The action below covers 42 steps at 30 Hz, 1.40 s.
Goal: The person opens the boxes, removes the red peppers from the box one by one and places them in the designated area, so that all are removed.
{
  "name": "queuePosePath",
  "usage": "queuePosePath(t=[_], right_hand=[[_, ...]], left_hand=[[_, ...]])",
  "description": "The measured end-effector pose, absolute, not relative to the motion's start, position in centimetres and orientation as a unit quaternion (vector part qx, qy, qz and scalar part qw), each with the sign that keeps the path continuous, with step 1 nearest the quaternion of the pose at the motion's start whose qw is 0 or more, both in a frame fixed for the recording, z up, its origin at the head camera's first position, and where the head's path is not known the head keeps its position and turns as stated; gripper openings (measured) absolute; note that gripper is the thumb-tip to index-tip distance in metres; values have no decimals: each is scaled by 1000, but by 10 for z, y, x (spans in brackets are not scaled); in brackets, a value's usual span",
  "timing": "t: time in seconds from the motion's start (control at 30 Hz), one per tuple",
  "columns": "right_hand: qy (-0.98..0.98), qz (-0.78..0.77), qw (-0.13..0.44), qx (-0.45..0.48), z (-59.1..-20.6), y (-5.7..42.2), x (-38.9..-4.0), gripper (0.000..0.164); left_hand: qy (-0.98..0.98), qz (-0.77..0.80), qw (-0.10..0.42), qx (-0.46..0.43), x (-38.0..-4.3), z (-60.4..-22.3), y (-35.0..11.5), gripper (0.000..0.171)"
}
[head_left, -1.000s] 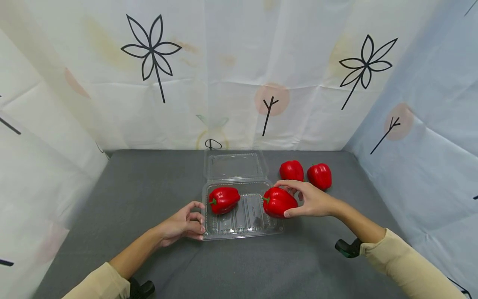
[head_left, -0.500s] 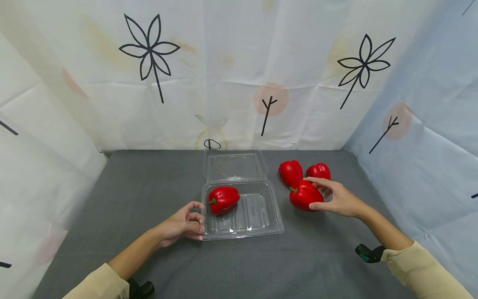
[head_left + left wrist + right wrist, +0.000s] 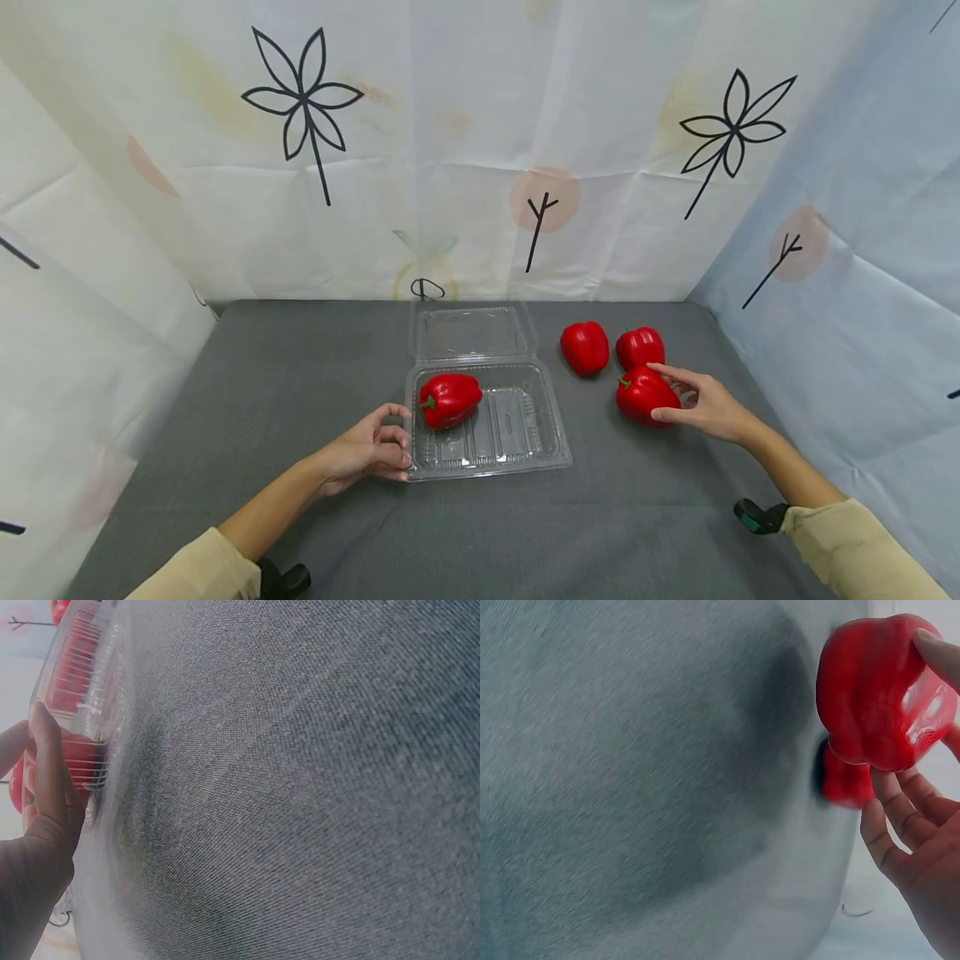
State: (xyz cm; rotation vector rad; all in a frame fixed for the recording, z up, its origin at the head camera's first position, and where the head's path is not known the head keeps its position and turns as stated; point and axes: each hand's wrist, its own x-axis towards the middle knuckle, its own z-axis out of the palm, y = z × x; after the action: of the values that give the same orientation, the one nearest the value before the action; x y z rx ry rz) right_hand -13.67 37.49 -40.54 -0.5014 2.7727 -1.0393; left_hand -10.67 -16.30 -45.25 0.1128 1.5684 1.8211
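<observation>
A clear plastic clamshell container (image 3: 517, 429) lies unfolded on the table, its lid (image 3: 474, 332) tipped back toward the rear. One red bell pepper (image 3: 453, 398) with a green stem rests in its left half. My left hand (image 3: 366, 452) pinches the container's left rim, thumb and fingers at the edge in the left wrist view. Right of the container, my right hand (image 3: 708, 408) grips a second red bell pepper (image 3: 637, 395) between thumb and fingers. A shadow lies on the cloth beside that pepper (image 3: 870, 694) in the right wrist view.
Two more red bell peppers stand behind the held one: one pepper (image 3: 584, 348) to the left, the other pepper (image 3: 640, 345) partly overlapped by the held one. Grey cloth (image 3: 480, 542) covers the table. A patterned white curtain (image 3: 450, 150) closes off the back and sides.
My right hand has carried its bell pepper rightward, from over the container's right side to in front of the two rear peppers. My left hand stays at the container's rim.
</observation>
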Motion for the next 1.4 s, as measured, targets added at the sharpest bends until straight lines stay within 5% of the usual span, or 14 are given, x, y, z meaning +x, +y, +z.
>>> queuePosePath(t=[1.07,1.4], right_hand=[[921,-345,106,-150,-422,398,-140,71],[936,-307,78,-150,-404,370,-140,86]], left_hand=[[614,703,357,37,-107,-450,-166,63],[610,707,357,32,-108,-454,-162,60]])
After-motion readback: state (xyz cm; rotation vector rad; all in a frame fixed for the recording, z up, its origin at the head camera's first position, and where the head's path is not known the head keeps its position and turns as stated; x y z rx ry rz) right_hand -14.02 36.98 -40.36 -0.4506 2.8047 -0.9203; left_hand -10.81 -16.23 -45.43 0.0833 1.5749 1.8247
